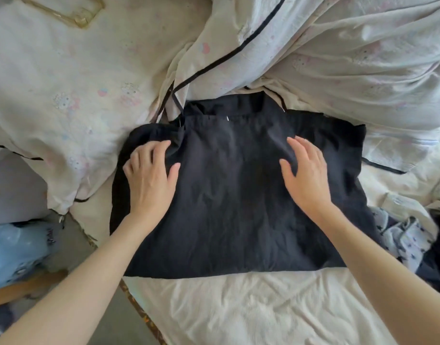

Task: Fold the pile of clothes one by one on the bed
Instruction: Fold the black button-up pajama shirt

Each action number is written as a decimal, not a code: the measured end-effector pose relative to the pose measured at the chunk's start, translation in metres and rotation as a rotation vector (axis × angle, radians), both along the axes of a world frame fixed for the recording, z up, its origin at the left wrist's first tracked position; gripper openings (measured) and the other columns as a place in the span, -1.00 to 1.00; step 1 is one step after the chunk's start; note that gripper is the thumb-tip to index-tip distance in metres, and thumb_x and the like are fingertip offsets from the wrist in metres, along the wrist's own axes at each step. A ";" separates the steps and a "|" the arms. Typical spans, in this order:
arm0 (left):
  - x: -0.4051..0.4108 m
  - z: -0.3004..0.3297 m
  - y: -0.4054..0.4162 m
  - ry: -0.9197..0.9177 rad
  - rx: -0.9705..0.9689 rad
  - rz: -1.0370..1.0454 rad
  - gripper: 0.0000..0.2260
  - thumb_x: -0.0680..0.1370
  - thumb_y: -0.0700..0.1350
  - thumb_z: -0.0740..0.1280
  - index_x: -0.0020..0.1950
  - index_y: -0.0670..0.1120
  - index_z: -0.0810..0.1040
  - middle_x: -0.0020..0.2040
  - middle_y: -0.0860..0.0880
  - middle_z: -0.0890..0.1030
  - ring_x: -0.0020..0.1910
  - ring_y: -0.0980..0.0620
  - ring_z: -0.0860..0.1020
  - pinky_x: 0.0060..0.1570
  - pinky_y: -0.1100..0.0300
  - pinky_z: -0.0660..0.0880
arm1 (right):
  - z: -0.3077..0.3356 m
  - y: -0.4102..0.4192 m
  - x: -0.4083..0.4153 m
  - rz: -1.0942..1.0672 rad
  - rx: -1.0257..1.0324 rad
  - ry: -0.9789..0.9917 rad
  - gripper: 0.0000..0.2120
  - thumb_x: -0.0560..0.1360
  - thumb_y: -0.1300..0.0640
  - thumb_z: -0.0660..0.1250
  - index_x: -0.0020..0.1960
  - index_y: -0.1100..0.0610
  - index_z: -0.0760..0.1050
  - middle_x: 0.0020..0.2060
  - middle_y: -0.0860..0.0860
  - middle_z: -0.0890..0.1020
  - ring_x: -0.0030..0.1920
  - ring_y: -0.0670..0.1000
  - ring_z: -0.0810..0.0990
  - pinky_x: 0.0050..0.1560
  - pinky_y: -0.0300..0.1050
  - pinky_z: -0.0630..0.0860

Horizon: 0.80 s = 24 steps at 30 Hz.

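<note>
Taking the black garment [233,195] as the landmark, the bare sheet of the bed [251,312] on its near side lies flat and open to a reaching hand. Beyond its far edge a rumpled quilt [351,58] heaps up against it, blocking that side. To its right a pile of clothes [410,240] crowds the hem, and to its left the bed drops off.

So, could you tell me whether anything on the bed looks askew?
Yes: the black garment lies mostly flat, but its left edge is bunched under the left hand. The right hand rests flat.
</note>
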<state>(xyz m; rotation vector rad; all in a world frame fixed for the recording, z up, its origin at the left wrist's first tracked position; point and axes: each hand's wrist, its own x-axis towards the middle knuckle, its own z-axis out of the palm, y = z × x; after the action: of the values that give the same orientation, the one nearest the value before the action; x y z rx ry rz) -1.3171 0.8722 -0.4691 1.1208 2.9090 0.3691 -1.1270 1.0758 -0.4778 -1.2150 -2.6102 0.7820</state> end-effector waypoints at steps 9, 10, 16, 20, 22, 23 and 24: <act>0.103 0.001 -0.131 -0.211 0.048 0.394 -0.74 0.52 -0.25 0.37 0.20 -0.25 0.51 0.11 -0.26 0.52 0.11 -0.32 0.42 0.04 -0.18 0.34 | 0.006 -0.104 0.136 -0.229 -0.079 0.054 -0.78 0.49 0.38 0.32 0.13 0.31 0.54 0.03 0.15 0.58 0.01 0.19 0.55 0.04 -0.03 0.51; 0.111 0.001 -0.139 -0.272 0.070 0.432 -0.74 0.53 -0.26 0.35 0.20 -0.26 0.50 0.11 -0.27 0.51 0.10 -0.31 0.44 0.05 -0.15 0.35 | 0.009 -0.112 0.144 -0.308 -0.122 0.058 -0.82 0.51 0.35 0.31 0.10 0.29 0.55 -0.01 0.12 0.58 -0.06 0.15 0.57 -0.01 -0.20 0.49; 0.125 -0.002 -0.141 -0.916 0.502 1.234 -0.63 0.61 -0.16 0.26 0.39 -0.23 0.33 0.12 -0.13 0.52 0.04 -0.08 0.56 0.11 0.07 0.49 | -0.002 -0.116 0.157 -1.015 -0.816 0.181 -0.77 0.58 0.12 0.28 0.14 0.26 0.44 -0.04 0.12 0.54 -0.16 -0.01 0.57 0.02 -0.02 0.55; 0.110 -0.010 -0.134 -1.282 0.965 1.440 -0.83 0.64 -0.20 0.18 0.20 -0.19 0.42 0.00 -0.06 0.56 0.06 0.01 0.54 0.21 0.10 0.47 | -0.007 -0.099 0.145 -1.347 -1.338 0.631 -0.89 0.61 0.16 0.21 0.01 0.21 0.43 -0.06 0.07 0.59 -0.03 0.05 0.61 0.00 -0.04 0.55; 0.106 -0.012 -0.134 -1.351 1.086 1.486 -0.87 0.66 -0.20 0.14 0.10 -0.19 0.45 -0.01 -0.05 0.55 -0.02 0.04 0.54 0.28 0.10 0.41 | -0.008 -0.092 0.141 -1.465 -1.422 0.785 -0.88 0.60 0.15 0.23 0.06 0.18 0.47 0.00 0.03 0.62 0.04 0.05 0.61 0.02 -0.02 0.54; 0.104 -0.013 -0.135 -1.367 1.113 1.502 -0.86 0.66 -0.20 0.12 0.04 -0.18 0.46 -0.02 -0.06 0.55 -0.04 0.04 0.53 0.29 0.09 0.40 | -0.008 -0.090 0.140 -1.505 -1.445 0.842 -0.86 0.59 0.14 0.24 0.09 0.18 0.48 0.03 0.02 0.63 0.07 0.05 0.61 0.02 0.00 0.55; 0.103 -0.013 -0.138 -1.382 1.129 1.514 -0.85 0.66 -0.20 0.12 0.00 -0.17 0.46 -0.02 -0.06 0.55 -0.03 0.03 0.53 0.29 0.09 0.39 | -0.009 -0.088 0.140 -1.527 -1.459 0.882 -0.84 0.58 0.13 0.26 0.11 0.18 0.49 0.05 0.02 0.63 0.09 0.04 0.61 0.03 0.00 0.55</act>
<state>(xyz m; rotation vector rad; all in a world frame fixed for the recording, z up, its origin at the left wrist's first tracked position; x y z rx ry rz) -1.2142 0.7346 -0.4823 -1.2791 1.4005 1.7528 -0.9873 0.9874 -0.4865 -1.7641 0.1766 1.9182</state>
